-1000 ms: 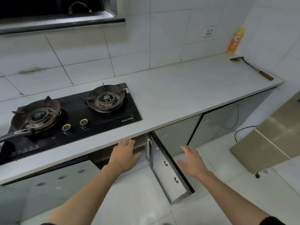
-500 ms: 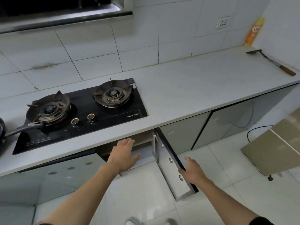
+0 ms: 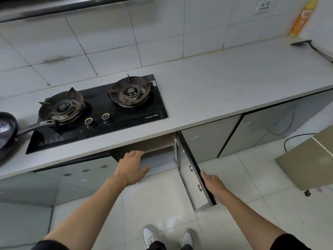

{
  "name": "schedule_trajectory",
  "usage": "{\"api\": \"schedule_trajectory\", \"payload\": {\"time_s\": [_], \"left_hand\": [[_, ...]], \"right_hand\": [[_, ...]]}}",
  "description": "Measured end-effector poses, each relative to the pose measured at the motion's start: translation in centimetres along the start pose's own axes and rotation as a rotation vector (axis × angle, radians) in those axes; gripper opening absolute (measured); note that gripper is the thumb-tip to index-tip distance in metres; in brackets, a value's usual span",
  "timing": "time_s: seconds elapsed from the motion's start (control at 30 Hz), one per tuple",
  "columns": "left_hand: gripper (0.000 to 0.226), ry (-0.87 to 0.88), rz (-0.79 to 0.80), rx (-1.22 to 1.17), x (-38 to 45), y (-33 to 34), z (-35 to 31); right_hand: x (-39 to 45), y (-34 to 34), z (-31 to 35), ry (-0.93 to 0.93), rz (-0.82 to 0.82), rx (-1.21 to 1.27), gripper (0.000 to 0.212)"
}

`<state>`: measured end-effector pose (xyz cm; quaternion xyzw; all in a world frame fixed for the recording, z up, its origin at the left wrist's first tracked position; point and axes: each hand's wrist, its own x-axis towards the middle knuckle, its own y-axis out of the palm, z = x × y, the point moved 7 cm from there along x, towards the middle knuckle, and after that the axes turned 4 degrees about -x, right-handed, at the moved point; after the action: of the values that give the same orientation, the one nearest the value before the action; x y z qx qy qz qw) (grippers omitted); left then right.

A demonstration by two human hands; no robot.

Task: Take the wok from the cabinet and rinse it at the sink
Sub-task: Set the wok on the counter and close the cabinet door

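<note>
where hob [image 3: 126, 112] reads "royalstar": left hand [image 3: 132, 167] spread, empty; right hand [image 3: 213, 183] flat on cabinet door [image 3: 191, 170].

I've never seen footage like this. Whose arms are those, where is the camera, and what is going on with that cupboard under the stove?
There is no machine here: a person wears a camera on the head, looking forward and down, so you see their own two arms and white shoes. The left hand reaches empty into the open cabinet below the countertop. The right hand rests on the edge of the swung-out cabinet door. On the countertop sit a black two-burner gas stove, a frying pan at the far left with its handle over the stove, a spatula and an orange bottle at the far right. The cabinet's inside is hidden, so no wok shows yet.
</note>
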<state>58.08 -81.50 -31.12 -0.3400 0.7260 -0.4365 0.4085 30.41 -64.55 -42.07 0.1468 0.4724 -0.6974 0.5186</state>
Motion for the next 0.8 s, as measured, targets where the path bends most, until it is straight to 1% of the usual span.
{"api": "schedule_trajectory", "payload": {"time_s": [0.13,0.23,0.33,0.53,0.63,0.73,0.8], "left_hand": [[0.071,-0.055,-0.018,-0.020,-1.0,0.3,1.6],[0.071,-0.085,-0.020,-0.044,-1.7,0.6,3.1],[0.071,-0.120,-0.014,-0.068,-1.9,0.9,4.8],[0.069,-0.137,-0.002,-0.135,-1.4,1.4,8.5],[0.070,-0.116,0.025,-0.142,-0.7,1.3,10.6],[0.069,-0.093,0.016,-0.160,0.3,0.5,13.4],[0.068,-0.076,-0.001,-0.173,1.0,-0.2,15.5]], "right_hand": [[0.4,1.7,-0.2,0.122,0.146,0.157,0.067],[0.2,2.7,0.4,0.182,0.241,0.270,0.069],[0.0,4.1,1.2,0.200,0.308,0.308,0.073],[0.0,8.1,2.8,0.266,0.380,0.420,0.088],[0.1,10.7,4.2,0.309,0.393,0.476,0.095],[0.2,13.4,6.0,0.342,0.383,0.545,0.093],[0.5,15.1,7.2,0.370,0.369,0.645,0.091]]}}
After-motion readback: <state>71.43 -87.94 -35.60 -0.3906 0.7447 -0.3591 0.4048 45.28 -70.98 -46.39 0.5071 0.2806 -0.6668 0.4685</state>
